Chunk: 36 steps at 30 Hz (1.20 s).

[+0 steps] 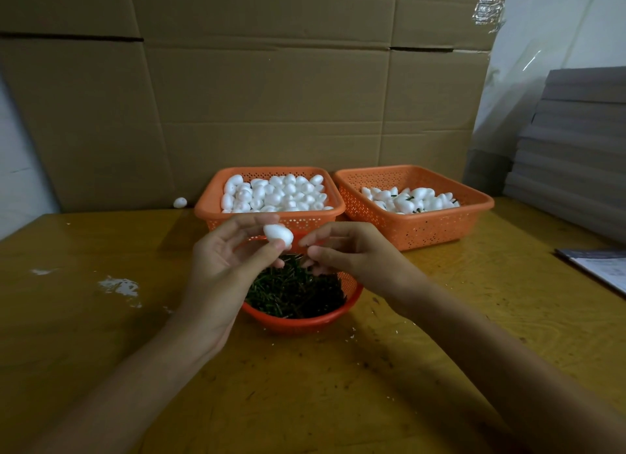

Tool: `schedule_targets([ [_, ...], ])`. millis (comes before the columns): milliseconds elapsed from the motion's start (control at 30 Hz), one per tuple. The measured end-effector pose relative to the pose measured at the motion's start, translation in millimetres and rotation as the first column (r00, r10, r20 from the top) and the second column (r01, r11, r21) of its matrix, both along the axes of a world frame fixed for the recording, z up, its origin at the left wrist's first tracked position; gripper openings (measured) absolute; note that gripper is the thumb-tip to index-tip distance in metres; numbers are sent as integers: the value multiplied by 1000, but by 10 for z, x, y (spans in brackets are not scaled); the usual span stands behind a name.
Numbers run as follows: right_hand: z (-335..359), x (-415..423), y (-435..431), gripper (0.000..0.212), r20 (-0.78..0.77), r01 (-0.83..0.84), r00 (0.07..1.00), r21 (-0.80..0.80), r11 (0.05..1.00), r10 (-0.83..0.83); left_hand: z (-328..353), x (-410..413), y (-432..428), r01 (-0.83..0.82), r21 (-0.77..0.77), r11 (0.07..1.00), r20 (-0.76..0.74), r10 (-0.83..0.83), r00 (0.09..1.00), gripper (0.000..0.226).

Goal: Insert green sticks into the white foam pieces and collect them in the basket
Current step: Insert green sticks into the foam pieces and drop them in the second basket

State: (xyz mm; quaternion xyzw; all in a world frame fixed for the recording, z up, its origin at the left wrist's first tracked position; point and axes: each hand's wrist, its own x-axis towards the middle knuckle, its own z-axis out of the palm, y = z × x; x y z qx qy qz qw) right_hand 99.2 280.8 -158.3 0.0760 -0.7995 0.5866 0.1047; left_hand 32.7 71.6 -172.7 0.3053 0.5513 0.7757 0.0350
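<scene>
Head view, left hand (pixel 220 260) pinching foam piece (pixel 278 236), smooth, white, egg-shaped

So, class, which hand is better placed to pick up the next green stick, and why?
Right: the right hand is over the red bowl of green sticks; the left hand holds a foam piece.

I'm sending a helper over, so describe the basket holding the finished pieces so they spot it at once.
At the back of the yellow table, against the cardboard wall, two square orange baskets stand side by side. Take the right basket. Its foam pieces show green sticks, while the left basket is heaped with plain white ones.
</scene>
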Motion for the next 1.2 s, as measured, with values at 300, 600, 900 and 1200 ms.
schedule_targets([
  [300, 12, 7, 44, 22, 19, 7, 1000, -76, 997, -6, -10, -13, -2, -10, -47, 999, -26, 8, 1000, 30],
  [600, -49, -10, -38, 16, -128, 14, 992, -16, 1000, -16, -31, -30, 6, 3, -48, 999, -26, -5, 1000, 33],
  [900, -28, 16, -27, 23, -133, 30, 991, 20, 999, -27, -25, -22, 3, -29, -15, 999, 4, 29, 1000, 33],
  [1200, -48, 21, -73, 32, -122, 28, 992, -34, 999, -32, -20, 10, -6, -14, -140, 990, -99, 1, 995, 30],
])
